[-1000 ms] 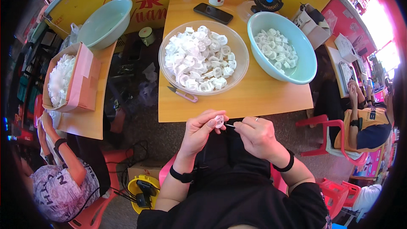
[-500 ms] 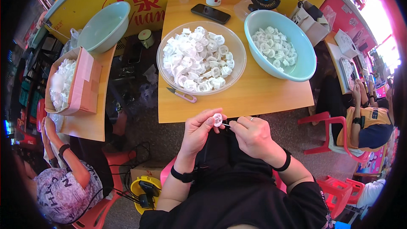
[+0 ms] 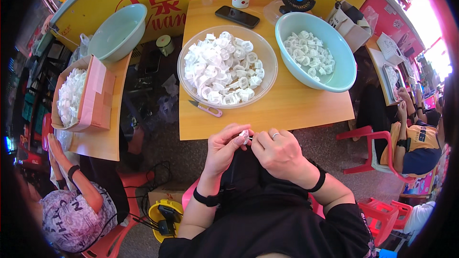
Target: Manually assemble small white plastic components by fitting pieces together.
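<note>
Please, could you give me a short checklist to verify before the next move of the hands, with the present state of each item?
1. Left hand grips small white part: ok.
2. Right hand holds thin tool: ok.
3. Tool's tip inside the part: cannot tell, too small.
4. Knife clear of both hands: ok, on the table.
5. Knife's blade covered: not ok, exposed.
6. Light-blue basin upright: ok.

The held part looks plastic, like the loose parts and clear bowl at twelve o'clock and smooth basin at two. The desk looks smooth wood; the box at nine, matt cardboard.
</note>
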A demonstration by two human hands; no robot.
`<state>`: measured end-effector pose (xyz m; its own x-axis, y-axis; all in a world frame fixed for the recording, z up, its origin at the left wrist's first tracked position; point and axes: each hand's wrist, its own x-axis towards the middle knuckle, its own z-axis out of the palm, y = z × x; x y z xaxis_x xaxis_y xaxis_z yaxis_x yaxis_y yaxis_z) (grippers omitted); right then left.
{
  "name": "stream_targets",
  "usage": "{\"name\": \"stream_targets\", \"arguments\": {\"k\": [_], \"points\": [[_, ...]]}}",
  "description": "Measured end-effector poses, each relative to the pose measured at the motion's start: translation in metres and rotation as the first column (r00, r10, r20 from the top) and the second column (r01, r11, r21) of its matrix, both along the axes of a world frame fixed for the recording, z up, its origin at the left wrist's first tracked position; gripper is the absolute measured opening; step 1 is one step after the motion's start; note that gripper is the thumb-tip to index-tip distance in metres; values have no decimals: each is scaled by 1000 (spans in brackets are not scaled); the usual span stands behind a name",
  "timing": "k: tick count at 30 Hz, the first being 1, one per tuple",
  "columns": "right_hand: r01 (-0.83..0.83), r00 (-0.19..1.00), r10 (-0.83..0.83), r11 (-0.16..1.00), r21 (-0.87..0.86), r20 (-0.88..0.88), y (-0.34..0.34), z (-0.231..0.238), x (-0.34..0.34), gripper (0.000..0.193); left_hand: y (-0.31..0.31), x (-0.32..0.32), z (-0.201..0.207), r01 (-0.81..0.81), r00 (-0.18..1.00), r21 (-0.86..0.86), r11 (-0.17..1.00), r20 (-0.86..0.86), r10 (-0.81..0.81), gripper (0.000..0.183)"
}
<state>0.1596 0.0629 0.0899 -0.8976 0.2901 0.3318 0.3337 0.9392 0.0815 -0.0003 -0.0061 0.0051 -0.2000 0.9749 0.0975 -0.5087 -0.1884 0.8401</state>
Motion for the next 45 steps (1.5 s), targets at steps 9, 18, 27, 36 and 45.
{"name": "stream_targets", "arguments": {"k": [9,18,27,36,45], "points": [[-28,998,24,997,-74,-58,4,-1,7,10,0,-2,1,18,1000,60,998,-20,-17,33],[-59,927,-177,803,-593,-332,10,-5,10,25,0,0,0,66,990,47,997,119,-71,44],[-10,936,-191,825,-564,-296,8,-6,5,35,-2,-4,-5,45,992,68,997,112,-53,43],[146,985,-174,799,-583,7,9,-10,29,15,0,-7,3,28,998,75,997,56,-33,26],[-3,985,-47,958,-286,-166,10,2,10,9,-1,-4,3,52,997,59,997,52,-55,25]]}}
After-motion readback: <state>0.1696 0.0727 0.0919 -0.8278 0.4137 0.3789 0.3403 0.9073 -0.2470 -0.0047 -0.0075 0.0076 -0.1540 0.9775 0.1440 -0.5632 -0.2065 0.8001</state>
